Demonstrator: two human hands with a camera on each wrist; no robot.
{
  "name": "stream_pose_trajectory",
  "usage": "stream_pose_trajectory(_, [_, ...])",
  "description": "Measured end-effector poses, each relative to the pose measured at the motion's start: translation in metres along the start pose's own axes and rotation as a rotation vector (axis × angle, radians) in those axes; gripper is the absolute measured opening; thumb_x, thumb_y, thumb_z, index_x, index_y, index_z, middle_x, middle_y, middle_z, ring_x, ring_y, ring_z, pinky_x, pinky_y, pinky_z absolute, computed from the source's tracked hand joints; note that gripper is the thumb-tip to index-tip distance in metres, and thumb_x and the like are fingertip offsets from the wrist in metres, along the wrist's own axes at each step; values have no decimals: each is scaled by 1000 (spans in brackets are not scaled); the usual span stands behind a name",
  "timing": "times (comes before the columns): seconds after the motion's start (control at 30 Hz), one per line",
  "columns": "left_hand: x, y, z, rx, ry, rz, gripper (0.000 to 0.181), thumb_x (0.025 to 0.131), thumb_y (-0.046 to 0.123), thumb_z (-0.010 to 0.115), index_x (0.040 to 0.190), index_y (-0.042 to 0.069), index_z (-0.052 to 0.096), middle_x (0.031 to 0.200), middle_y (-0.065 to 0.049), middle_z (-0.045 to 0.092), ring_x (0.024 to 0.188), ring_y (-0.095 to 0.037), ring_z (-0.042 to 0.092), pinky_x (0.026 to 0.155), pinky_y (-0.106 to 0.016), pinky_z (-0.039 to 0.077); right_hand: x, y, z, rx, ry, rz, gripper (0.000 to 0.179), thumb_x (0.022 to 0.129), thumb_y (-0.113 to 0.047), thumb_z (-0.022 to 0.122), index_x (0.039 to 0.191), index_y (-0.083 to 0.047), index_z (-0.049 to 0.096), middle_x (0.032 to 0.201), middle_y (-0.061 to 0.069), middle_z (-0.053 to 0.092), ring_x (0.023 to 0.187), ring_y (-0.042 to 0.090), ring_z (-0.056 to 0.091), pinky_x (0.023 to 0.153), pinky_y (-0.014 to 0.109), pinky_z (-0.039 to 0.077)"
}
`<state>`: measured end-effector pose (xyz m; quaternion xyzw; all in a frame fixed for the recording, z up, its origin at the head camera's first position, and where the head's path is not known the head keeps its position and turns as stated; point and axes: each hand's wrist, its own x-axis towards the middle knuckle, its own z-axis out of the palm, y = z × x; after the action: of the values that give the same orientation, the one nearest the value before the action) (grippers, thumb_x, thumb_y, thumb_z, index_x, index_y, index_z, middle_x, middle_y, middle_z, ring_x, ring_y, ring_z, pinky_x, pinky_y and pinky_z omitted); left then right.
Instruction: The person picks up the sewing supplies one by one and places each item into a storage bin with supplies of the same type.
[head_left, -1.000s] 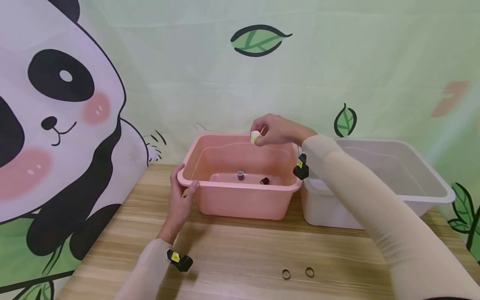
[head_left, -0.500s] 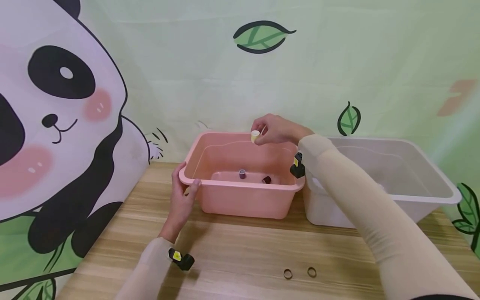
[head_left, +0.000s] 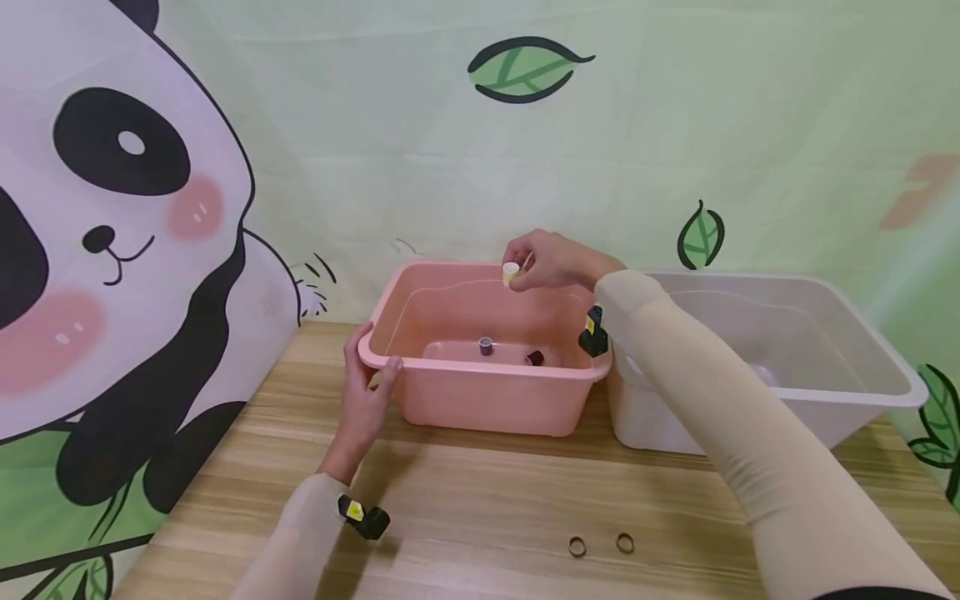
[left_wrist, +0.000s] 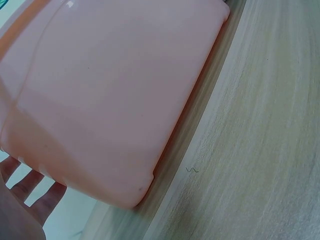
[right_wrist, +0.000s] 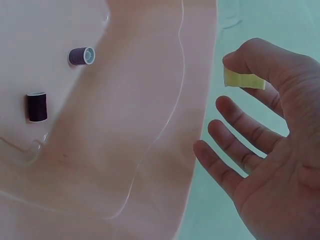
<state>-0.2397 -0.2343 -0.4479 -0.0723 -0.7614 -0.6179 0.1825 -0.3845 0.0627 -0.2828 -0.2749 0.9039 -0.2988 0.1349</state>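
My right hand [head_left: 551, 260] pinches a small yellow thread spool [head_left: 511, 272] between thumb and forefinger, over the back rim of the pink tub [head_left: 480, 400]. In the right wrist view the other fingers of that hand are spread apart, and the yellow spool [right_wrist: 245, 80] partly hides behind the thumb. At the tub's front left corner, my left hand [head_left: 363, 408] grips the rim, thumb on top and fingers along the outer side. Inside the tub are a greyish-purple spool [head_left: 486, 347], upright, and a dark spool [head_left: 535, 358] lying on its side.
A light grey tub [head_left: 840, 333] stands right of the pink one, partly behind my right sleeve. Near the front of the wooden table [head_left: 465, 517] lie two small rings, a left ring [head_left: 577, 547] and a right ring [head_left: 625, 543]. A panda-printed cloth hangs behind.
The head view has tilted and shifted slightly. Both hands keep their places, the right one still pinching the yellow spool and the left one still on the tub's rim.
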Motion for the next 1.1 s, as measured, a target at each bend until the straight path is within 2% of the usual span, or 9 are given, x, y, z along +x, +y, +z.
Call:
stream_pose_trajectory(0.23, [1,0,0,-7,0,16,65,105,33,58,159,33,22,160,4,34,139,-33,44,109,-48,46,0,1,1,-7,-6,-7,25,91,-17,73,115,-14,66,122,12,62,110,29,58,94,41,54])
stream_pose_trajectory(0.43, [0,0,0,-5,6,10,64,105,34,59,158,35,23,159,4,35,139,-32,44,108,-47,47,-2,1,1,6,-19,-13,62,90,-29,79,144,-22,48,146,13,48,128,32,50,99,48,53])
stream_pose_trajectory(0.53, [0,1,1,-4,6,0,64,105,35,60,157,36,23,158,6,35,139,-32,44,107,-46,48,-3,2,2,8,-13,-15,74,88,-34,81,150,-25,42,152,11,43,134,34,46,101,50,52])
stream_pose_trajectory(0.9, [-1,2,2,-4,5,-1,65,104,36,60,157,36,23,159,6,35,140,-33,43,107,-47,47,-7,1,-1,-22,18,-31,77,85,-41,83,150,-28,44,153,9,43,136,33,44,102,51,50])
stream_pose_trajectory(1.1, [0,1,2,0,10,5,65,104,35,60,157,36,22,159,5,35,139,-33,44,107,-44,48,-12,-3,-6,-39,37,-57,76,84,-42,83,149,-29,45,152,9,45,136,33,44,100,50,52])
